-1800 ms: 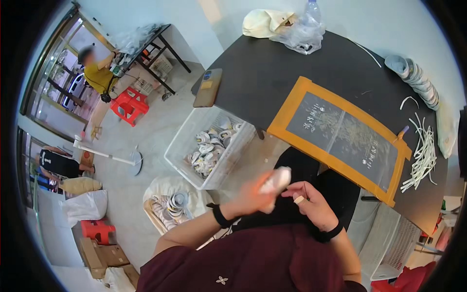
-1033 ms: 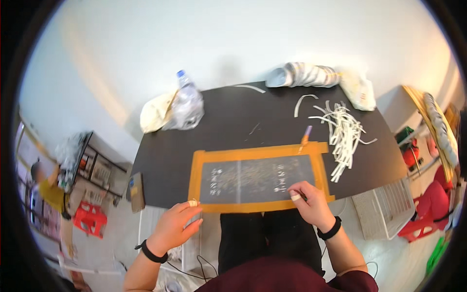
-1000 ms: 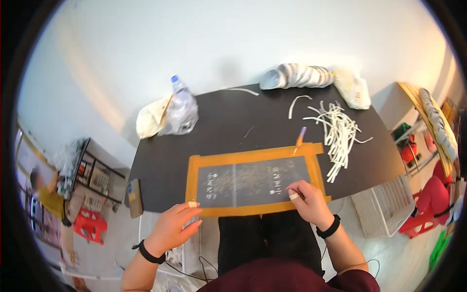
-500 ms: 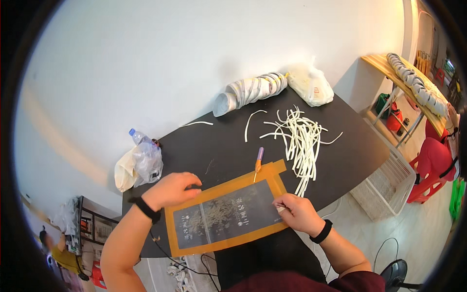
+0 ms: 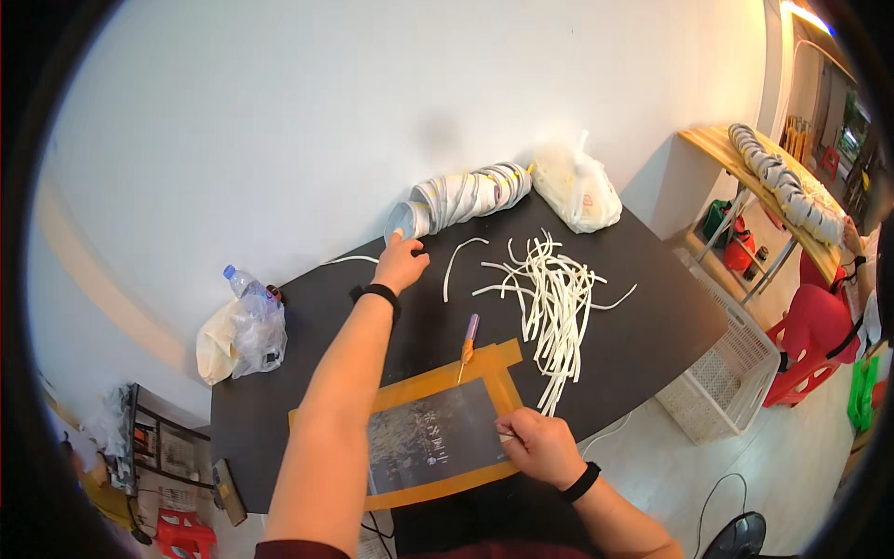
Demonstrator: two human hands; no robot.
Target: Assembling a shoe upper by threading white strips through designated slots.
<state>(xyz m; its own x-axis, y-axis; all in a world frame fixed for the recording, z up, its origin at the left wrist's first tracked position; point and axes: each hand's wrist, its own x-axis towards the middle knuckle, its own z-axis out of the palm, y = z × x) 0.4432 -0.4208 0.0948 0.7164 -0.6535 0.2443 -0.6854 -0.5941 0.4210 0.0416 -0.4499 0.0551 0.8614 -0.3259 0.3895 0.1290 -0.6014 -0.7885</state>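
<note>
My left hand (image 5: 400,265) reaches to the far side of the dark table, fingers apart, fingertips at the near end of a row of nested grey-white round pieces (image 5: 466,196). My right hand (image 5: 542,449) is closed at the right edge of a dark printed sheet (image 5: 433,438) bordered with yellow-brown tape; a small pale end shows at its fingers, too little to name. My left forearm covers the sheet's left part. Beyond the sheet lies a thin-tipped tool (image 5: 469,339) with a purple and orange handle. A heap of white cords (image 5: 559,307) spreads to its right.
A stuffed white plastic bag (image 5: 582,191) stands at the table's back. Clear plastic with a bottle (image 5: 251,303) sits at the left edge. A white crate (image 5: 717,391) is on the floor at right. Farther right, a person sits by a wooden table (image 5: 717,144) bearing similar round pieces.
My left hand has gone from above the sheet, away from me, to the row of round pieces. My right hand stays closed at the sheet's edge. The view has shifted slightly.
</note>
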